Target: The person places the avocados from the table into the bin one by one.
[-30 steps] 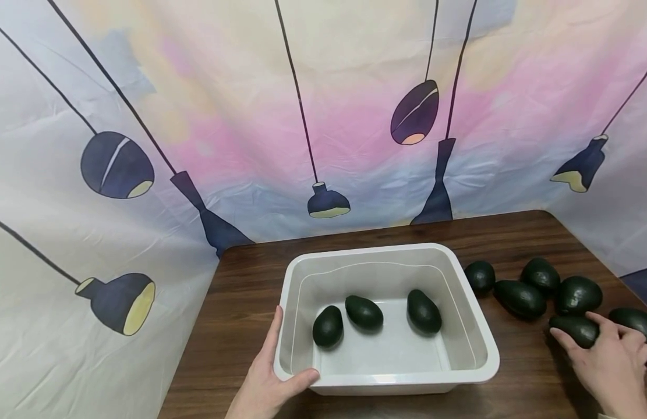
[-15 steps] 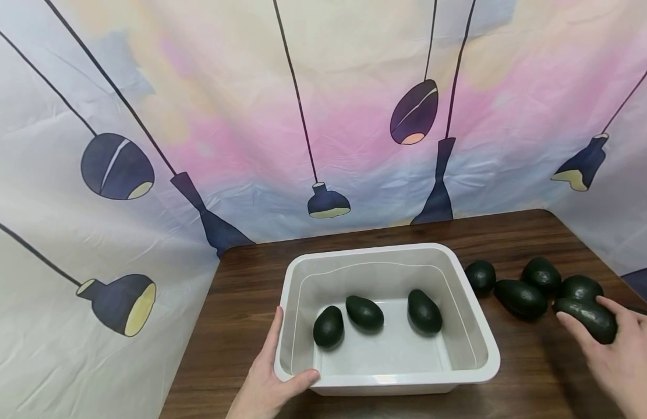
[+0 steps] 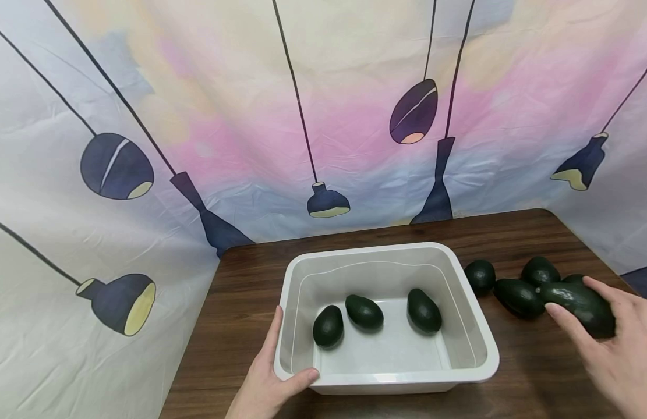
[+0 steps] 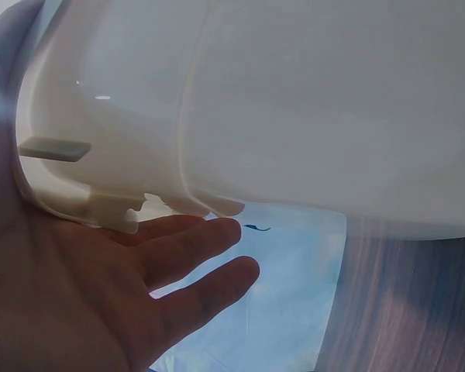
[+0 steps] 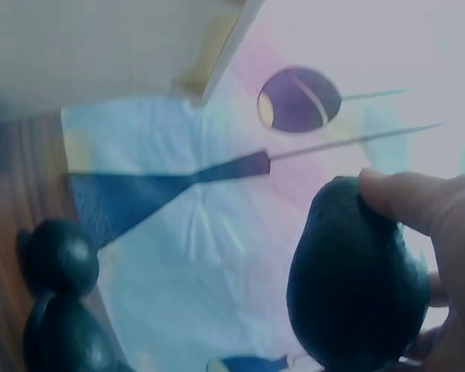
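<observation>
In the head view, my right hand (image 3: 619, 343) grips a dark green avocado (image 3: 580, 305) between thumb and fingers, raised at the right side of the table. The right wrist view shows this avocado (image 5: 356, 279) from close by, its narrow end upward. My left hand (image 3: 268, 372) rests at the near left corner of a white plastic tub (image 3: 391, 379), thumb over the rim, index finger along the left side. From the left wrist view, the left hand's fingers (image 4: 209, 287) stretch out loosely beneath the tub's rim. Three avocados (image 3: 365, 312) lie apart inside the tub.
Several more avocados (image 3: 519, 298) lie grouped on the dark wooden table (image 3: 239, 291), right of the tub; the held one partly hides one of them. A fabric backdrop (image 3: 239, 116) printed with hanging lamps stands behind the table.
My right hand has lifted the avocado off the table and moved it up toward the other avocados, its narrow end now pointing left. My left hand and the tub have stayed put.
</observation>
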`<action>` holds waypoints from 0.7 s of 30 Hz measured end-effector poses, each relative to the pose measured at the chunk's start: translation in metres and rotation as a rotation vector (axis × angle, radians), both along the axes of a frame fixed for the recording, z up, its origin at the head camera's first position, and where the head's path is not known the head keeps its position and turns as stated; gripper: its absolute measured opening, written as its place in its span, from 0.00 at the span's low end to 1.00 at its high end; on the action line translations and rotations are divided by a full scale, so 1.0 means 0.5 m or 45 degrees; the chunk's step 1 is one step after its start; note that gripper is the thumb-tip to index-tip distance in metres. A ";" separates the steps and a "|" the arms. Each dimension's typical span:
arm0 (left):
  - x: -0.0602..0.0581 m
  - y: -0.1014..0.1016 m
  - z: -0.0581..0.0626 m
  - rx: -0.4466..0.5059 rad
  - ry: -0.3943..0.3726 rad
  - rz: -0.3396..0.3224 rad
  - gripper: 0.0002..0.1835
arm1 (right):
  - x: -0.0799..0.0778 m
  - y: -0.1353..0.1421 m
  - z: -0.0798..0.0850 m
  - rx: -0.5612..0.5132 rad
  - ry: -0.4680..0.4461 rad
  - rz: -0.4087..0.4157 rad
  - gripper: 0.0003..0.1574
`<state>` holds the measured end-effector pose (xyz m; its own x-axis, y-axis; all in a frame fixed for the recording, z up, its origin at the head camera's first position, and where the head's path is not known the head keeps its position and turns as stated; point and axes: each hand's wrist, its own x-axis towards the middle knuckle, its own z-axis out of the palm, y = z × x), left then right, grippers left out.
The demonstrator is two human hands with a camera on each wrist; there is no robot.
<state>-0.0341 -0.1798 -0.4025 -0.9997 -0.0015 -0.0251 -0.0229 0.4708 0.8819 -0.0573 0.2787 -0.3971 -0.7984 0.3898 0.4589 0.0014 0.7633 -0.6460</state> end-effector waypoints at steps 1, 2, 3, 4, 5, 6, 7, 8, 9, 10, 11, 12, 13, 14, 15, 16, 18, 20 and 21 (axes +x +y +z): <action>0.000 0.000 0.000 -0.006 -0.001 0.003 0.60 | 0.001 -0.005 0.005 0.008 0.037 0.039 0.39; 0.000 0.000 -0.001 -0.011 -0.004 0.007 0.60 | 0.003 -0.010 0.009 0.016 0.065 0.079 0.39; 0.000 0.001 0.000 -0.015 -0.009 0.009 0.60 | 0.005 -0.014 0.013 0.021 0.096 0.129 0.40; 0.000 0.001 0.000 -0.012 -0.013 0.010 0.59 | 0.007 -0.019 0.016 0.024 0.123 0.174 0.41; -0.001 0.001 0.000 -0.009 -0.020 0.011 0.59 | 0.009 -0.023 0.020 0.028 0.157 0.226 0.43; -0.001 0.002 0.001 -0.004 -0.026 0.010 0.59 | 0.011 -0.027 0.022 0.030 0.200 0.284 0.44; 0.000 0.002 0.001 -0.001 -0.030 0.011 0.59 | 0.013 -0.030 0.025 0.033 0.233 0.331 0.46; 0.000 0.002 0.002 0.003 -0.034 0.011 0.59 | 0.014 -0.034 0.028 0.035 0.253 0.371 0.47; 0.000 0.002 0.002 0.007 -0.037 0.012 0.59 | 0.016 -0.038 0.031 0.036 0.276 0.412 0.48; 0.001 0.003 0.002 0.007 -0.041 0.014 0.59 | 0.017 -0.041 0.034 0.041 0.289 0.438 0.49; 0.001 0.003 0.003 0.002 -0.043 0.015 0.59 | 0.018 -0.044 0.037 0.043 0.302 0.469 0.50; 0.002 0.003 0.004 -0.006 -0.045 0.016 0.59 | 0.019 -0.047 0.040 0.041 0.297 0.485 0.50; 0.002 0.003 0.004 -0.013 -0.042 0.018 0.59 | 0.020 -0.050 0.042 0.048 0.291 0.495 0.51; 0.002 0.002 0.004 -0.019 -0.037 0.018 0.59 | 0.022 -0.054 0.044 0.051 0.283 0.503 0.51; 0.003 0.002 0.004 -0.026 -0.031 0.018 0.59 | 0.023 -0.057 0.045 0.049 0.276 0.512 0.51; 0.003 0.002 0.004 -0.035 -0.028 0.017 0.59 | 0.024 -0.061 0.046 0.048 0.263 0.519 0.52; 0.004 0.001 0.004 -0.045 -0.015 0.015 0.59 | 0.027 -0.069 0.047 0.040 0.261 0.548 0.53; 0.004 0.000 0.004 -0.042 -0.010 0.012 0.59 | 0.029 -0.078 0.047 0.033 0.264 0.583 0.54; 0.004 0.000 0.004 -0.043 -0.009 0.013 0.59 | 0.029 -0.081 0.047 0.027 0.274 0.605 0.54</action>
